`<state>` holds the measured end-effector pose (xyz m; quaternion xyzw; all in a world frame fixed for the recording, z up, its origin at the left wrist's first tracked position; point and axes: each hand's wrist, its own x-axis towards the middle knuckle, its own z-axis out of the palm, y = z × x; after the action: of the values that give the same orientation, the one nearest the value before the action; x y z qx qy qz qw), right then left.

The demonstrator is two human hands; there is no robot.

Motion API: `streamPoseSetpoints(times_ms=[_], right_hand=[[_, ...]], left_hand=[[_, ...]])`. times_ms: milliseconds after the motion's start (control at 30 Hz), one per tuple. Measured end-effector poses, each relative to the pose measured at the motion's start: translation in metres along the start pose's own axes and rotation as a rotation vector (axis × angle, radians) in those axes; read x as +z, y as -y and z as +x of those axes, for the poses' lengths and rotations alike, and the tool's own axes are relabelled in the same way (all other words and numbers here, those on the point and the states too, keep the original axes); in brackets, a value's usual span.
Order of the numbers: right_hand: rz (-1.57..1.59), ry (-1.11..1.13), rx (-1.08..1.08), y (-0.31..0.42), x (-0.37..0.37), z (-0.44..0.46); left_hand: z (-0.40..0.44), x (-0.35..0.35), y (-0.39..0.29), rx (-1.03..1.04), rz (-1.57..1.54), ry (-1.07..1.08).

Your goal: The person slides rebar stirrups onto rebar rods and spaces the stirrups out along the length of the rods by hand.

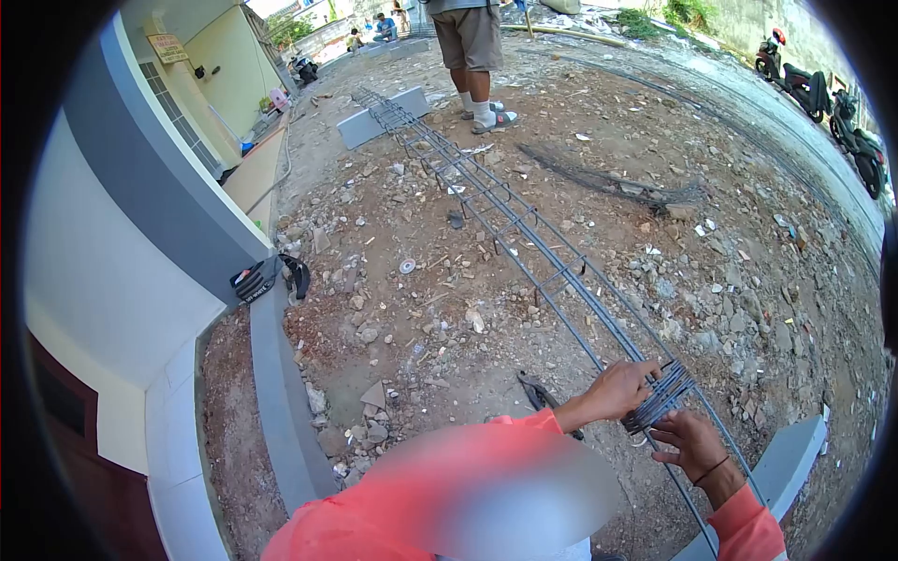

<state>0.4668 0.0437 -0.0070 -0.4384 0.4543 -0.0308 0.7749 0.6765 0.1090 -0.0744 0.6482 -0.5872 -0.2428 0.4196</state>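
A long cage of steel bars (552, 257) runs from the lower right up to the upper left, with square stirrups along it. Several stirrups are bunched together in a stack (666, 393) near its close end. My left hand (617, 388) lies at the stack's upper left side, its fingers closed on the stirrups. My right hand (694, 443) is at the lower right of the stack, with its fingers apart and curved beside the bars. A dark tool (538, 393) lies on the ground, partly behind my left forearm.
Grey blocks lie under the cage's far end (360, 126) and near end (793, 453). A person (468, 42) stands beyond the cage. Wire mesh (617, 182) lies on the rubble. A black bag (257, 280) rests by the wall at left; motorbikes (804, 89) stand at right.
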Motion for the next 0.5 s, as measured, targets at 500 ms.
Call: streamPoseSetpoints(times_ms=[500], right_hand=[[0.4, 0.168, -0.166, -0.013, 0.015, 0.028]], left_hand=[[0.019, -0.049, 0.011, -0.09, 0.109, 0.044]])
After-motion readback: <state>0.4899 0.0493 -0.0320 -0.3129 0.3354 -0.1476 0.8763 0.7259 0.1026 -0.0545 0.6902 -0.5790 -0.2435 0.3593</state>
